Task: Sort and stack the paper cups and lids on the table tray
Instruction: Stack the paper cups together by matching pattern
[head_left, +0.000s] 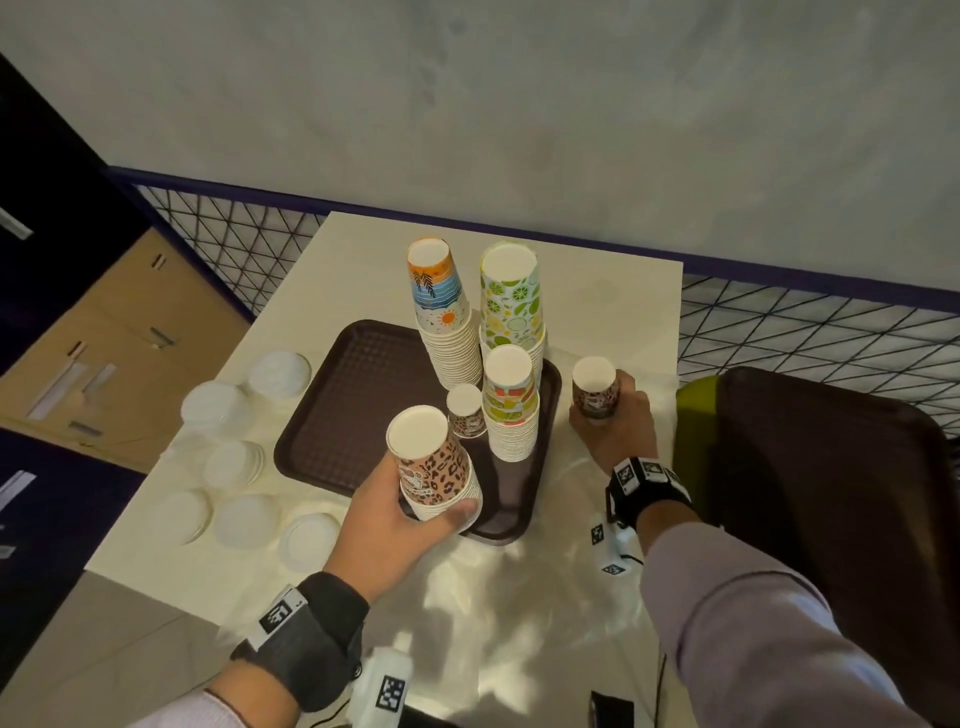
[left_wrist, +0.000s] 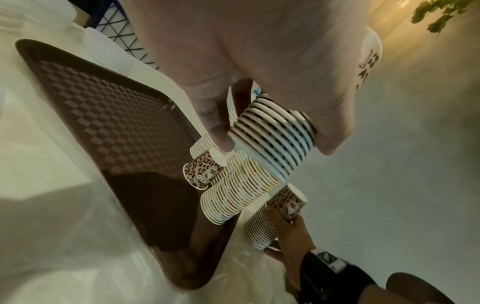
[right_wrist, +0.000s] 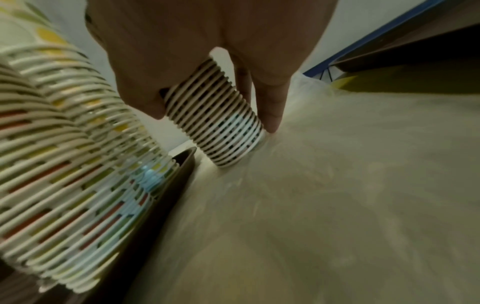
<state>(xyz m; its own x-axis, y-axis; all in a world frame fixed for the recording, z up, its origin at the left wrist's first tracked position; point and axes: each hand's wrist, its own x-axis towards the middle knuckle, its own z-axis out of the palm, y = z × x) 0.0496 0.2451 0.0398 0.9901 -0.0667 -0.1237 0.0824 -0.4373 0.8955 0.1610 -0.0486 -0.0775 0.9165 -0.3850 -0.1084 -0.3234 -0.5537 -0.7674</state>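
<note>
A brown tray (head_left: 337, 395) holds upside-down cup stacks: a beach-print stack (head_left: 444, 312), a lime-print stack (head_left: 511, 301), a fruit-print stack (head_left: 511, 405) and a small leopard cup (head_left: 466, 410). My left hand (head_left: 410, 519) grips a large leopard-print cup stack (head_left: 434, 467) over the tray's near edge; its rims (left_wrist: 275, 139) show between thumb and fingers. To the right of the tray, my right hand (head_left: 613, 421) grips a small leopard-print cup stack (head_left: 595, 387) whose base (right_wrist: 228, 148) stands on the table. White lids (head_left: 244, 462) lie on the table left of the tray.
A plastic sheet covers the near part of the white table (head_left: 623, 291). A dark chair (head_left: 831, 483) stands at the right, with a purple-railed mesh fence (head_left: 805, 322) behind. A cardboard box (head_left: 119, 343) sits on the floor at the left.
</note>
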